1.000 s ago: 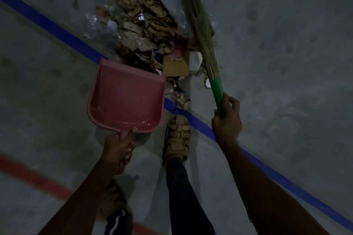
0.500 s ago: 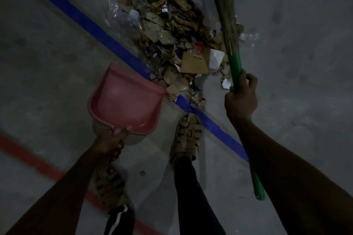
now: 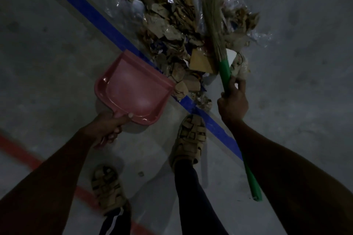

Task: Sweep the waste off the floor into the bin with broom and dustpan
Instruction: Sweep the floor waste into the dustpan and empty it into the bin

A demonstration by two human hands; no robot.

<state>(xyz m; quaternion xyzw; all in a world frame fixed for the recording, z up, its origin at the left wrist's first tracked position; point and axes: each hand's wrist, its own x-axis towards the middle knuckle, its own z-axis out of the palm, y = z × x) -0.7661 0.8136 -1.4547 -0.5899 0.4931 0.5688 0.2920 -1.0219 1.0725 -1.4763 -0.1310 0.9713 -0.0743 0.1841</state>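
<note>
A pink dustpan [image 3: 131, 89] is held low over the grey floor, its open lip turned toward the waste pile and its pan empty. My left hand [image 3: 109, 127] grips its handle. The waste pile [image 3: 172, 25] of torn cardboard, paper scraps and clear plastic lies just beyond the lip, across the blue line. A broom with straw bristles [image 3: 212, 5] and a green handle [image 3: 225, 71] lies over the pile's right side. My right hand [image 3: 233, 101] is closed around the handle just below the bristles. No bin is in view.
A blue floor line [image 3: 91, 13] runs diagonally from upper left to lower right under the pile. A red line [image 3: 17, 149] crosses the lower left. My sandalled feet [image 3: 190, 139] stand just behind the pile. Bare concrete [image 3: 305, 63] extends to the right.
The pile now sits higher and farther right in view. The dustpan's lip has come up to the pile's near edge. The broom has swung over the pile's right side.
</note>
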